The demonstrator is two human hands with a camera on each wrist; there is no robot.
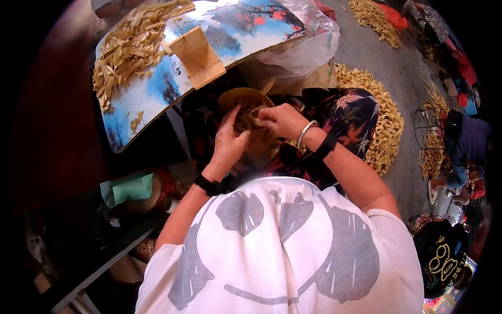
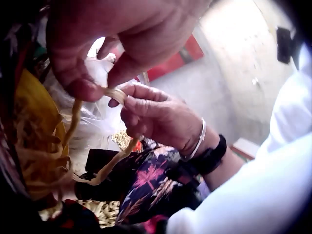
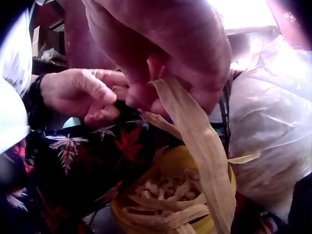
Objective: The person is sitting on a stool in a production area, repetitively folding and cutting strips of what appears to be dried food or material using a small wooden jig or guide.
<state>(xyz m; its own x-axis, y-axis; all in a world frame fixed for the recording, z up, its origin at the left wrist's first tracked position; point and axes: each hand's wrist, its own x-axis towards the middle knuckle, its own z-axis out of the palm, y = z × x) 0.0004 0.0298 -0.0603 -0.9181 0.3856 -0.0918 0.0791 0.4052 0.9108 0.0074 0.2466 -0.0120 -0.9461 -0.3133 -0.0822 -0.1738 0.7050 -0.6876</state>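
Observation:
A long, pale tan dried strip [image 2: 114, 94] runs between the two hands over the lap. In the left wrist view my left hand [image 1: 230, 144] pinches it between thumb and finger. My right hand [image 1: 285, 120] grips the strip close beside, fingers curled round it. From the right hand a broad, flat length of strip [image 3: 200, 134] hangs down in the right wrist view, in front of a yellow bowl [image 3: 117, 213]. Inside the bowl lie more strips [image 3: 170, 214] and several small knotted pieces [image 3: 163, 189].
A painted board [image 1: 230, 44] ahead carries a heap of dried strips [image 1: 130, 42] and a small wooden stand [image 1: 198, 57]. Clear plastic [image 1: 308, 49] hangs at its right edge. Large piles of knotted pieces [image 1: 387, 125] cover the floor to the right, where another person [image 1: 468, 146] sits.

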